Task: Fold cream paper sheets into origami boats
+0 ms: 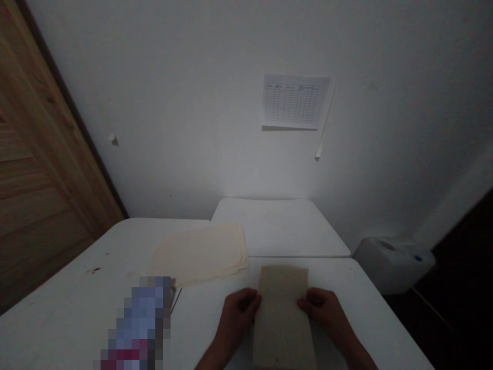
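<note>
A long greyish-beige sheet [284,318], perhaps paper or thin board, extends from the bottom edge of the view over the white table [204,329]. On its left edge, my left hand [239,311] pinches it between thumb and fingers. My right hand [321,304] grips the opposite edge at about the same height. Left of the hands lies a loose stack of cream-coloured sheets [200,252], their edges slightly uneven. The near end of the held sheet runs out of view.
A blurred-out blue and red object [138,318] stands at the lower left. Behind the tables, a printed chart [295,102] hangs on the wall. A white container [393,264] is beyond the right edge, and a wooden door [42,133] is at left.
</note>
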`<action>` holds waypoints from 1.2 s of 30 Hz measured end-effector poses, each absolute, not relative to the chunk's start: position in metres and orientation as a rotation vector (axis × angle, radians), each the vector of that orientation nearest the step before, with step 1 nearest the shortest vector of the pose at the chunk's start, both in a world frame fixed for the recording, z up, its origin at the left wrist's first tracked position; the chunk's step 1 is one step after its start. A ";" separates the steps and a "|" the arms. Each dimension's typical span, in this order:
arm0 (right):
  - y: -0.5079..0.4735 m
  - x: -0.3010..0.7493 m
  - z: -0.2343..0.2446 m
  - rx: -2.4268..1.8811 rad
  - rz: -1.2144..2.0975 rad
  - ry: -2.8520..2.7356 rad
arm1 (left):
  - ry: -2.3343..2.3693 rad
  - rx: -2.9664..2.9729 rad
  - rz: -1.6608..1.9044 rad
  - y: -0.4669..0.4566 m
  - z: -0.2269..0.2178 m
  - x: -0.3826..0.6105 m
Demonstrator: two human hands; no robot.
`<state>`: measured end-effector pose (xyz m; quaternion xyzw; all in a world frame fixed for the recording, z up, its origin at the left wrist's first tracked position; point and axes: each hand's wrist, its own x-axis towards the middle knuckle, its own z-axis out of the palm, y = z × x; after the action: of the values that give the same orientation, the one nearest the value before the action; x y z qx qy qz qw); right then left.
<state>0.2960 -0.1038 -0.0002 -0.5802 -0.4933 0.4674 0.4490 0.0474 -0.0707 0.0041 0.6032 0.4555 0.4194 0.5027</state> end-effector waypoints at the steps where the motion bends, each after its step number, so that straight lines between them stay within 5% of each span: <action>1: -0.103 0.295 -0.001 -1.411 1.164 -1.211 | 1.101 1.429 1.017 -0.069 0.003 0.046; 36: -0.114 0.283 0.020 -1.239 1.287 -1.405 | 0.748 1.548 1.133 -0.079 0.014 0.044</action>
<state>0.2831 -0.1138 0.0202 -0.4946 -0.5606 0.5138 0.4209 0.0440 -0.0788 0.0141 0.6442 0.3115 0.4717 0.5153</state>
